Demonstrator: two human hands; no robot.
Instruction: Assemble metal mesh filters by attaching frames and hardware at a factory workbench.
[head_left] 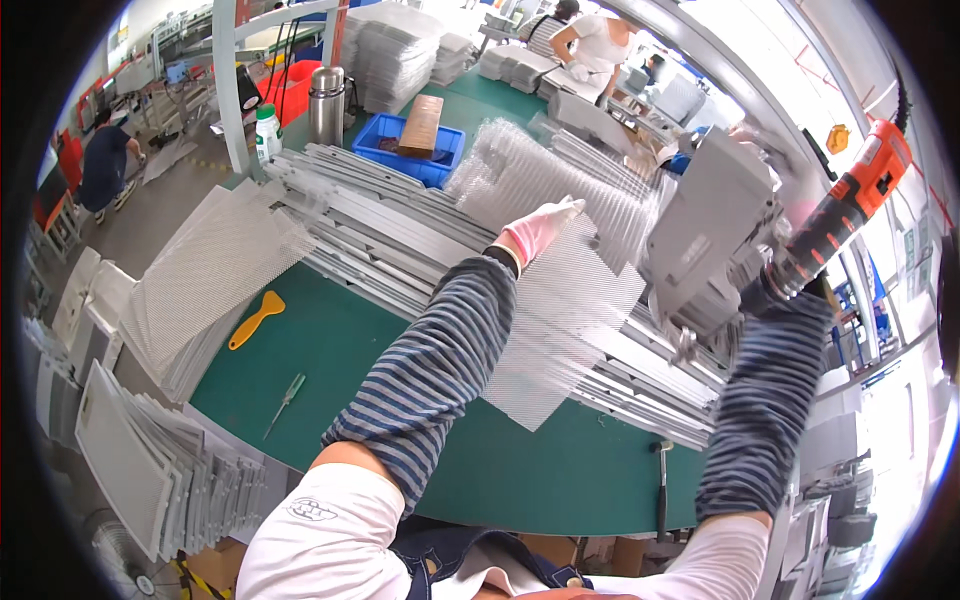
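My left hand (540, 228), in a pale pink glove, is raised over the table and grips the top edge of a thin white mesh sheet (565, 330) that hangs down over a stack of long grey metal frames (400, 240). My right hand (785, 250) is blurred at the right edge of a grey moulded panel (705, 225) held up on end. An orange and black power screwdriver (850, 200) hangs right beside that hand. Whether the fingers grip the panel or the tool cannot be made out. Both forearms wear striped sleeves.
On the green table top (350, 350) lie a yellow scraper (255, 318), a small screwdriver (285, 400) and a hammer (662, 490). More mesh sheets (215, 270) are piled at left, white panels (130, 460) lean at the near left edge. A blue bin (415, 150) and a steel flask (326, 105) stand at the back. People work beyond.
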